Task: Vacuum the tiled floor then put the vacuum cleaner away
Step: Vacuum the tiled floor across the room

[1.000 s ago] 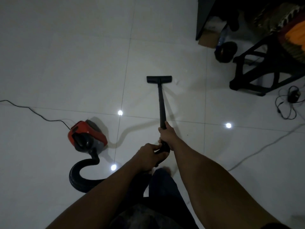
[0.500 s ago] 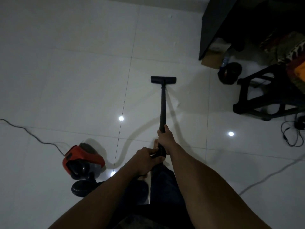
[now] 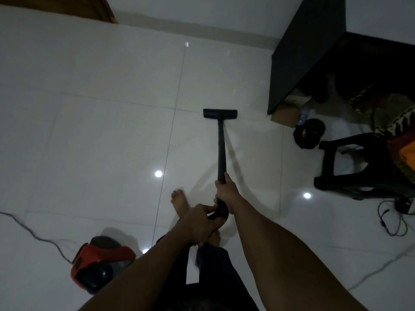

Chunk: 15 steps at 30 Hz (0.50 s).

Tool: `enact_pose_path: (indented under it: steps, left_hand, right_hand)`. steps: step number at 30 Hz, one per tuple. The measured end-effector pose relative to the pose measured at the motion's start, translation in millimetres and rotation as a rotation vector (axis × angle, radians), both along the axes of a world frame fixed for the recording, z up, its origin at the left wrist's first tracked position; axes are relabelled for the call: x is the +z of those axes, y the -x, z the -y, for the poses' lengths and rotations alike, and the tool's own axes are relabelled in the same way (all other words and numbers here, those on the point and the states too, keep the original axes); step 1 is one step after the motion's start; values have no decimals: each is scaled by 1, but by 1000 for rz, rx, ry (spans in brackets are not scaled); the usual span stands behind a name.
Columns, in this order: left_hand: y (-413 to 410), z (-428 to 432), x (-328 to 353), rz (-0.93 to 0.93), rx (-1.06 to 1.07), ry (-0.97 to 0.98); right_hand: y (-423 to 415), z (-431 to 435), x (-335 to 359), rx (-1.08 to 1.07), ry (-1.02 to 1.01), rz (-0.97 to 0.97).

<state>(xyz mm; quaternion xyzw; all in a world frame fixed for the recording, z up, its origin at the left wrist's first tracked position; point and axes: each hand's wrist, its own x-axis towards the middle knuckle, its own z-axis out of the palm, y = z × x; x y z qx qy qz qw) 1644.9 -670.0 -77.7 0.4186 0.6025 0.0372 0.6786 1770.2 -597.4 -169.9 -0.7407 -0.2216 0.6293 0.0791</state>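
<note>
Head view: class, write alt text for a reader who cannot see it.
Both hands, left and right, grip a black vacuum wand, its nozzle on white tiled floor. The red vacuum body sits lower left; a dark stool stands right.

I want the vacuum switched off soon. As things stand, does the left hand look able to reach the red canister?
Probably not without bending down. The left hand is wrapped around the hose handle, and the red canister sits low on the floor to the person's left. Nothing lies between them.
</note>
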Motion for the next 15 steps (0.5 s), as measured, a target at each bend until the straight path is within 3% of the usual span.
enact_pose_path:
  steps: [6, 15]
  left_hand:
    - [32, -94, -5, -144, -163, -87]
    - [47, -206, -14, -83, -116, -108]
  right_hand:
    - [31, -86, -3, -97, -6, -34]
    - [42, -201, -3, -83, -36, -4]
